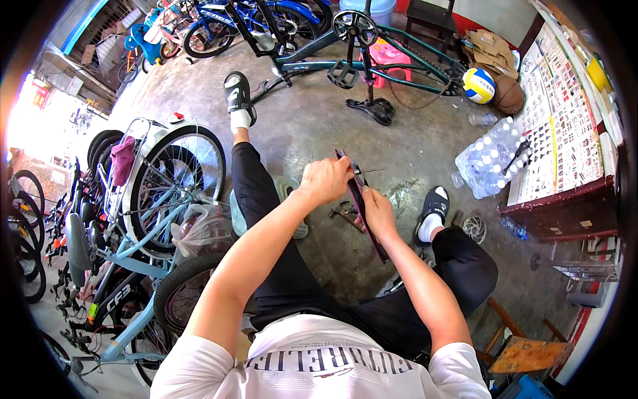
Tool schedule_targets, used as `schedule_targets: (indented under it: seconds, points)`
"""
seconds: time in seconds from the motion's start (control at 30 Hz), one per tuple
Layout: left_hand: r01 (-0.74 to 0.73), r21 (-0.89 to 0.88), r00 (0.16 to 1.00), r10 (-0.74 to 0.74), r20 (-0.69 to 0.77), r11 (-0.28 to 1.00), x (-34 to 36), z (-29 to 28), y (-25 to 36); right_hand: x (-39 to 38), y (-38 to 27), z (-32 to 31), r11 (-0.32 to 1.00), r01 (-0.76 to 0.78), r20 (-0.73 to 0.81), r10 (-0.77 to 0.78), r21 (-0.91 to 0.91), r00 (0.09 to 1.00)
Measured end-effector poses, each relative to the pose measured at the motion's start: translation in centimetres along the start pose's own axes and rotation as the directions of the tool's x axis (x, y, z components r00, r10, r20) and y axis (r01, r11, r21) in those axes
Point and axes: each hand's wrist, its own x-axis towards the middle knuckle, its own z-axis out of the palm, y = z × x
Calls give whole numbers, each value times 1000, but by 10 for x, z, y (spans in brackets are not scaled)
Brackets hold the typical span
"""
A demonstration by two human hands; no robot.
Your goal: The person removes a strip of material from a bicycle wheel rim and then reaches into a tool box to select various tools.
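Note:
Between my knees I hold a long, narrow, dark purple piece [373, 243] at a slant. My left hand [327, 178] is closed on its upper end, by a small metal fitting [357, 169] with a thin rod sticking out to the right. My right hand [376, 211] is closed on the piece lower down. What exactly the piece is, I cannot make out. On the concrete below lies a tool that looks like a hammer [343, 214], partly hidden. A pale plastic stool [298, 227] is behind my left forearm.
A teal bicycle frame [311, 65] stands ahead, before a pink stool [384, 51]. Bicycles [145, 259] crowd the left. At right are bottled water packs [490, 159], two balls [478, 86], a board [551, 126] and a wooden chair [525, 352]. A brake disc [473, 226] lies near my right foot.

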Motion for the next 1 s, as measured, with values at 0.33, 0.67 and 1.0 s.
schedule_targets:
  seconds: [0.33, 0.67, 1.0]
  points:
    - [454, -190, 887, -462, 4, 871, 22, 53, -101, -8, -2, -3, 987, 130, -49, -136, -98, 990]
    - [473, -876, 714, -543, 443, -93, -48, 71, -39, -2, 14, -3, 850, 348, -64, -404, -396, 913]
    - [375, -916, 750, -532, 392, -146, -105, 72, 36, 23, 23, -2, 957, 204, -100, -228, -205, 969]
